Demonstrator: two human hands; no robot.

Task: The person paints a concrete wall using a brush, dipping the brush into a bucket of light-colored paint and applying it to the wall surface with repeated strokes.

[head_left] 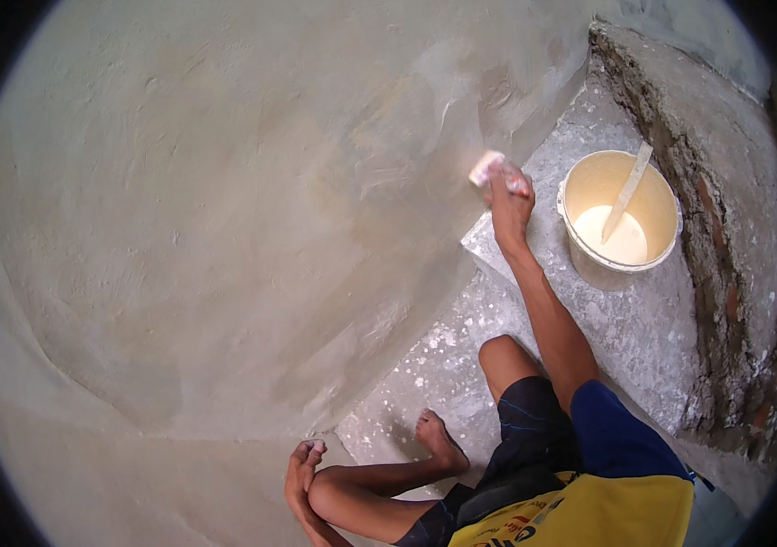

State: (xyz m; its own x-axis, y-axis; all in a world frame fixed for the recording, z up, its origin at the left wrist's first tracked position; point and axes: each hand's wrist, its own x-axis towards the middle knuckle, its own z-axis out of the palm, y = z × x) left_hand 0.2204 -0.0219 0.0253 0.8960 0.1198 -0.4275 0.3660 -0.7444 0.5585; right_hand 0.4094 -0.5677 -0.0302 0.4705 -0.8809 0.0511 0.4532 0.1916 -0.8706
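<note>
My right hand (512, 214) is closed around a paintbrush (487, 168) with pale, wet-looking bristles and some red on it, slightly blurred. The bristle end is at or close to the grey plastered wall (252, 210); contact is hard to judge. Right of that hand stands a bucket (614, 273) with pale cream liquid in the bottom and a flat stick (627, 191) leaning inside. My left hand (300, 469) lies beside my bent knee, fingers curled. Something small and whitish shows at its fingertips, too unclear to name.
White spatters cover the grey concrete surface (425, 365) under my bare foot and the bucket. To the right rises a rough, broken masonry edge (717, 255) with exposed brick. The wall meets the concrete along a slanting line near my legs.
</note>
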